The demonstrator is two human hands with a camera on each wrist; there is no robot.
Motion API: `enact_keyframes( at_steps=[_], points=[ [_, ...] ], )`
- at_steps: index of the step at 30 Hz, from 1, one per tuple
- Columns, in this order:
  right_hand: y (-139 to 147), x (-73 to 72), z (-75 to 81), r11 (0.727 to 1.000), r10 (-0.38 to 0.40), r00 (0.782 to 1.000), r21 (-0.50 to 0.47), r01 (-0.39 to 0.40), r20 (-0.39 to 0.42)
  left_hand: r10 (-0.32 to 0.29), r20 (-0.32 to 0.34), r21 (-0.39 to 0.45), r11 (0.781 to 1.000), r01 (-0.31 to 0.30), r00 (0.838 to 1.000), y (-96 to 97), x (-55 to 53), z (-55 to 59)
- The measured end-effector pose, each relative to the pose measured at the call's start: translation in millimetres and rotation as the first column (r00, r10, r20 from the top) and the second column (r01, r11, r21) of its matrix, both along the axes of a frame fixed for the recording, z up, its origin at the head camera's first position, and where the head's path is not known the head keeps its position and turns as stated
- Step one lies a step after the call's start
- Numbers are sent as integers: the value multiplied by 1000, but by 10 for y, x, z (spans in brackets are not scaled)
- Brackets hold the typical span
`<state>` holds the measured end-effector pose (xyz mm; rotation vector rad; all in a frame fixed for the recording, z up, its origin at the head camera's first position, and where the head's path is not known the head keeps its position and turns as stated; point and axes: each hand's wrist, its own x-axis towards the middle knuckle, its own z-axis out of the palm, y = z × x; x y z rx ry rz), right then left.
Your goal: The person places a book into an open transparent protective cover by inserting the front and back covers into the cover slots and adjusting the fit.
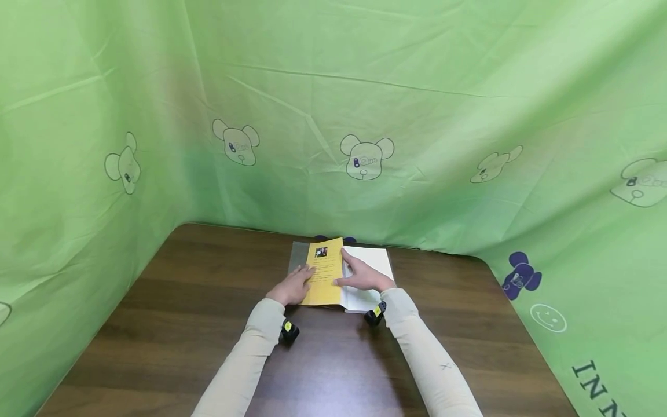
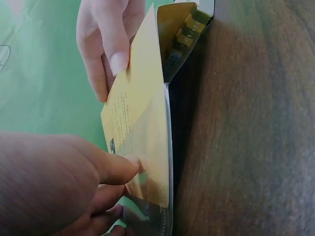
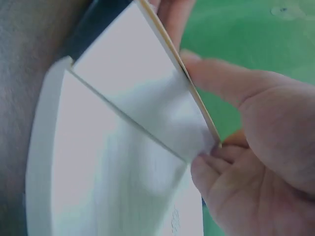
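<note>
A book (image 1: 368, 300) with a yellow cover panel (image 1: 325, 292) and white pages lies opened on the table. A clear plastic book cover (image 1: 298, 255) sticks out left of the yellow panel and overlaps part of it in the left wrist view. My left hand (image 1: 293, 286) is at the panel's left side; its thumb (image 2: 120, 168) lies on the plastic, other fingers close beside it. With my right hand (image 1: 362, 274) I hold the panel's raised right edge, thumb and fingers spread along it. The right wrist view shows the panel's white inner side (image 3: 147, 83) tilted up from the pages.
The brown wooden table (image 1: 182, 324) spreads around the book. Behind it hangs a green cloth (image 1: 292, 191) with printed bear heads, its lower edge close to the table's back edge. A black wrist camera (image 1: 289, 331) sits under the left wrist, another (image 1: 375, 313) under the right.
</note>
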<state>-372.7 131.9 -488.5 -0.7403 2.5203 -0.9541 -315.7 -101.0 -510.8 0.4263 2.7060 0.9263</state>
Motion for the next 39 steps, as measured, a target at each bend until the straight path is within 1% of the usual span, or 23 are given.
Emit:
enact_keyframes(
  at_steps=[5, 9, 16, 20, 25, 30, 35, 39],
  points=[
    [98, -36, 13, 997, 71, 995, -34, -69, 70, -6, 2, 13, 1000, 6, 1000, -10, 3, -3],
    [126, -54, 8, 995, 96, 992, -26, -95, 76, -5, -7, 20, 1000, 5, 1000, -15, -3, -15],
    [127, -52, -10, 997, 81, 996, -19, -80, 44, 5, -24, 27, 1000, -5, 1000, -6, -7, -68],
    [123, -59, -33, 997, 79, 997, -4, -79, 26, 18, -25, 32, 999, -17, 1000, 0, 6, -67],
    [90, -59, -77, 997, 79, 997, 4, -79, 23, 36, -17, 43, 998, -35, 999, 14, 22, -70],
    [43, -36, -88, 997, 70, 997, 18, -71, 19, 35, -9, 42, 999, -35, 999, 16, 30, -70],
    [10, -19, -78, 997, 67, 998, 29, -67, 7, 33, -25, 37, 999, -32, 999, 12, 41, -63],
    [-10, -18, -70, 996, 69, 998, 65, -69, -6, 25, -38, 25, 999, -24, 999, 6, 30, -77]
  ],
)
